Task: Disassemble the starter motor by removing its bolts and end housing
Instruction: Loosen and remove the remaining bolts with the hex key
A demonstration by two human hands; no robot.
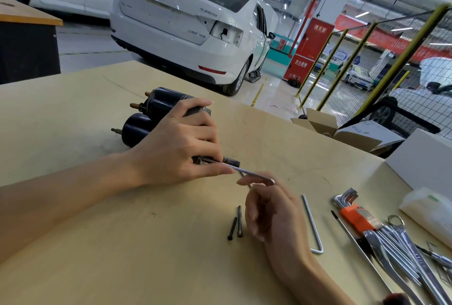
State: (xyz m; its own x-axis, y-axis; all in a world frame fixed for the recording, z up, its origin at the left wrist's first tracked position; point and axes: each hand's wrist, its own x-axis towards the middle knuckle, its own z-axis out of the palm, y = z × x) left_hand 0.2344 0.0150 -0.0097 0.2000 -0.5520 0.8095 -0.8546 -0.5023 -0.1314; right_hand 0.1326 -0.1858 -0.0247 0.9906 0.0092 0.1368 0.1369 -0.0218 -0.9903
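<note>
Black starter motor point(149, 119) lies on the table point(73, 243); your left hand point(176, 143) grips its housing; your right hand point(266, 209) pinches the hex key point(252, 174) seated at a bolt; next, keep turning it out squarely; two bolts point(236, 223) lie loose nearby.

Lying on the worktop point(73, 243): starter point(156, 114) far left under the left hand point(176, 143), hex key point(254, 174) running right from it, two bolts point(235, 224) nearer, second key point(313, 226) right of those, wrenches point(396, 243) at the right edge.
</note>
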